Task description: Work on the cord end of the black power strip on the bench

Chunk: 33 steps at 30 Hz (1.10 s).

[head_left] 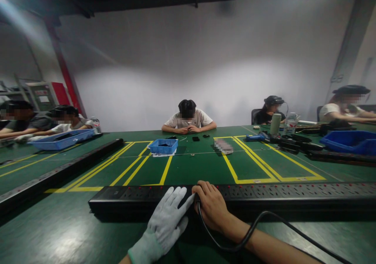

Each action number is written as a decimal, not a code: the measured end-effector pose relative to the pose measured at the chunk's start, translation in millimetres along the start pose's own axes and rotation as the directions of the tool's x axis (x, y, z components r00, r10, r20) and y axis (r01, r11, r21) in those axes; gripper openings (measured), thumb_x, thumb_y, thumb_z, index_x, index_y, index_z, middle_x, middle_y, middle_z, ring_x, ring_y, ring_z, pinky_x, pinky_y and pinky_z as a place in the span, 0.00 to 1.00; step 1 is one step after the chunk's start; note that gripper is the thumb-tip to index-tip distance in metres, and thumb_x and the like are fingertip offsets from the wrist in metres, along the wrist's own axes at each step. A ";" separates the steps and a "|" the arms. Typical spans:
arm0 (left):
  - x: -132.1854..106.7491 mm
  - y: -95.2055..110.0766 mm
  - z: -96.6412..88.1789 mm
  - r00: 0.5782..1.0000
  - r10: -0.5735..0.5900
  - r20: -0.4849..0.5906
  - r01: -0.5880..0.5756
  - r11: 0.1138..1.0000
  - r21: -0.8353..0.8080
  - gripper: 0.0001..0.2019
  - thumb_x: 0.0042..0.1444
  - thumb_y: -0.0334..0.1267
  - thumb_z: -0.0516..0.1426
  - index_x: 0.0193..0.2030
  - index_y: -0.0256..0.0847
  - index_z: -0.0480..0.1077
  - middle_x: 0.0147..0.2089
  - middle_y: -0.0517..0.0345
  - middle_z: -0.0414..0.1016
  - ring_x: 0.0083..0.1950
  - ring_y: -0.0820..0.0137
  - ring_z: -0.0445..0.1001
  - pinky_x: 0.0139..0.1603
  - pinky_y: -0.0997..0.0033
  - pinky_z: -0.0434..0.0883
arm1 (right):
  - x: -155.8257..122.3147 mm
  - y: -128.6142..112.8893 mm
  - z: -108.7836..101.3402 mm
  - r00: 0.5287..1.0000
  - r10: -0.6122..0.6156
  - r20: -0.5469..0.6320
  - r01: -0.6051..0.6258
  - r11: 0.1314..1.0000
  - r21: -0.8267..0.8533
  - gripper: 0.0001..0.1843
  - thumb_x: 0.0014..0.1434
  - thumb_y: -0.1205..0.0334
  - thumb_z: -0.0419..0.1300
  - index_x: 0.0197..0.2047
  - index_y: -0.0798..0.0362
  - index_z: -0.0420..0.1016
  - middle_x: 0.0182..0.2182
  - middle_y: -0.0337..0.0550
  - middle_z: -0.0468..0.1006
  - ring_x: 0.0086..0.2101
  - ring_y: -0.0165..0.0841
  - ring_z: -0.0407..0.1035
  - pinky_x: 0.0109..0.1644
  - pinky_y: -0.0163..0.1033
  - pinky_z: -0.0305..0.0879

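Green tabletop, black cable, apparently in right hand

Left hand is in a pale glove, back up, fingers stretched out, index angled right. Right hand is bare, just right of the glove, fingers curled down. Right forearm slants in from farther right of it.

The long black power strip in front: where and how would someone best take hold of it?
Probably at its left end, from above, gripping across the narrow width: the power strip lies flat and long, and that end is uncovered, while the gloved left hand and bare right hand are farther right.
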<state>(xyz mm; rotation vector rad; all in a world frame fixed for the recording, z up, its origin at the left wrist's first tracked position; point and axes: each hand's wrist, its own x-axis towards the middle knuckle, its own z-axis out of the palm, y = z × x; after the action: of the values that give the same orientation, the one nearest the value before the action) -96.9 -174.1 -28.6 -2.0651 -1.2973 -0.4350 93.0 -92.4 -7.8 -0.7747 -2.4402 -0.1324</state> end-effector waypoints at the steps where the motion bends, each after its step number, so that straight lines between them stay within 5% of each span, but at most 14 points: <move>1: -0.1 0.3 0.4 1.000 -0.003 -0.001 0.003 1.000 -0.001 0.31 0.56 0.35 0.51 0.67 0.47 0.48 0.68 0.54 0.50 0.66 0.56 0.52 0.60 0.54 0.62 | 0.0 0.3 0.1 1.000 -0.004 0.001 0.004 1.000 -0.001 0.16 0.52 0.69 0.55 0.46 0.50 0.63 0.44 0.44 0.65 0.43 0.36 0.60 0.47 0.41 0.57; 33: 9.0 7.6 -7.5 1.000 -0.020 -0.004 0.020 1.000 0.005 0.30 0.56 0.34 0.51 0.66 0.44 0.49 0.65 0.52 0.56 0.65 0.60 0.55 0.62 0.55 0.61 | -1.5 1.3 0.0 1.000 0.002 -0.009 -0.002 1.000 -0.012 0.16 0.55 0.69 0.54 0.47 0.49 0.64 0.47 0.45 0.66 0.44 0.36 0.62 0.49 0.43 0.59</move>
<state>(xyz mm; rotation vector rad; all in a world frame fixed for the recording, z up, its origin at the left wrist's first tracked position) -85.6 -175.4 -20.5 -2.0480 -1.3163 -0.4439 94.7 -92.0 -8.7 -0.7801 -2.4318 -0.1494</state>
